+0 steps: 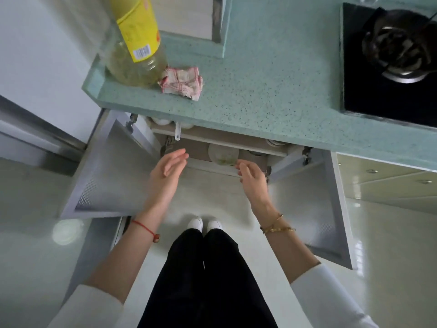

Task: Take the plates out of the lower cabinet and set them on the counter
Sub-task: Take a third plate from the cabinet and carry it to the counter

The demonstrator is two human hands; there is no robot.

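The lower cabinet (212,147) under the teal speckled counter (272,91) stands with both doors swung wide. On its lower shelf lies a pale round plate (222,153), partly hidden by the shelf above. My left hand (169,166) hangs in front of the cabinet opening with fingers straight, holding nothing. My right hand (251,174) is just right of the plate with fingers loosely bent at the shelf's front edge; it holds nothing that I can see.
A large oil bottle with a yellow label (137,43) and a crumpled checked cloth (182,82) sit at the counter's left end. A black gas hob (390,60) is at the right. The open doors (111,176) (314,209) flank my legs. White dishes (163,120) sit on the upper shelf.
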